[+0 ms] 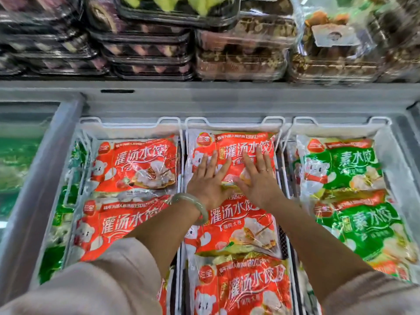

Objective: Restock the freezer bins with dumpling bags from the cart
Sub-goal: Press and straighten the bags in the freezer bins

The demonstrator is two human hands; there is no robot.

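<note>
Our beige sleeves (102, 280) reach over the freezer (204, 98); left hand (208, 180), jade bangle (193, 201) at the wrist, and right hand (259, 180) lie flat with fingers spread, holding nothing, on the red dumpling bag (241, 144) at the far end of the middle wire bin (234, 120). We judge even pressure best, settling it level between the wires. Its glossy film looks crinkled, slippery.

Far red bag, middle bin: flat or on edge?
Flat. Red bag lies label up in middle bin; left hand and right hand press it.
</note>
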